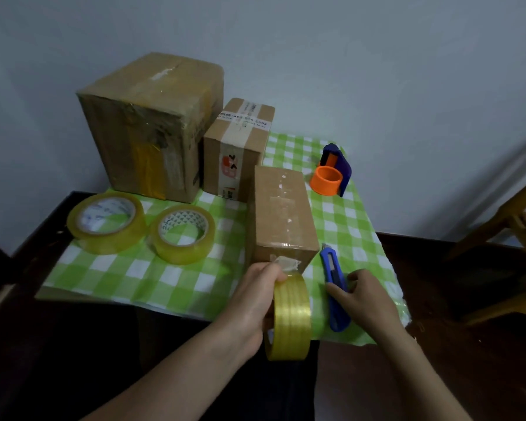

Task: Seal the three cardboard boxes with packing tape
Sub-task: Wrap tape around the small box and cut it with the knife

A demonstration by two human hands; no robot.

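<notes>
Head view: L hand (252, 302) grips tape roll (290, 317) at near end of narrow box (281, 214).
R hand (365, 296) curls round blue knife (334, 268) on checked cloth (164, 278), just beside that box; big box (146, 126) & small box (234, 147) stand behind, at back.

head-worn view looks forward and down, seemingly close above the table (43, 247).

cloth (176, 278): green-white check | boxes (281, 214): brown | tape roll (292, 317): yellow | knife (334, 287): blue
</notes>
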